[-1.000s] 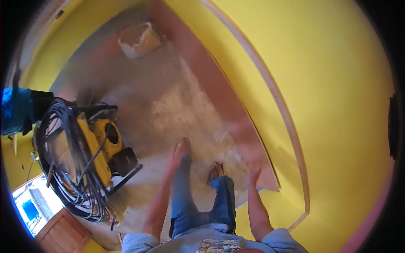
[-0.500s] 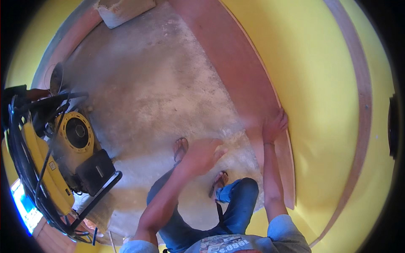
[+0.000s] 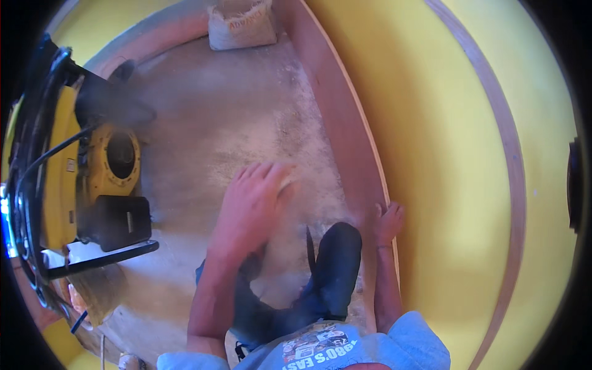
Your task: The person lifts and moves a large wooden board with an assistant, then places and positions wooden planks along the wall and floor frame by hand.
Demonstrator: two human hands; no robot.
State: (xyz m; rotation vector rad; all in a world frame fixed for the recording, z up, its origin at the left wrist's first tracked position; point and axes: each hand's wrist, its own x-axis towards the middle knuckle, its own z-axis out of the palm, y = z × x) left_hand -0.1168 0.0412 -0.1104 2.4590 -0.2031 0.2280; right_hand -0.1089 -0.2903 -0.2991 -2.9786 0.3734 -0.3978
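My left hand [image 3: 254,200] is raised over the dusty concrete floor, in front of my knees. Its fingers are curled, and a small pale thing shows between thumb and fingers, too blurred to name. On my right, a long reddish-brown wooden board [image 3: 345,129] runs along the foot of the yellow wall. My right hand [image 3: 390,223] grips the top edge of this board, the thumb on the near face and the fingers over toward the wall.
At left stands a yellow and black engine-driven machine [image 3: 114,160] with a black tube frame and hoses. A pale woven sack [image 3: 242,28] sits at the far end by the board. The yellow wall [image 3: 444,185] carries a brown band.
My view has shifted, bringing more of the sack into sight. My left hand has risen and moved left, away from the board. My right hand stays on the board's edge.
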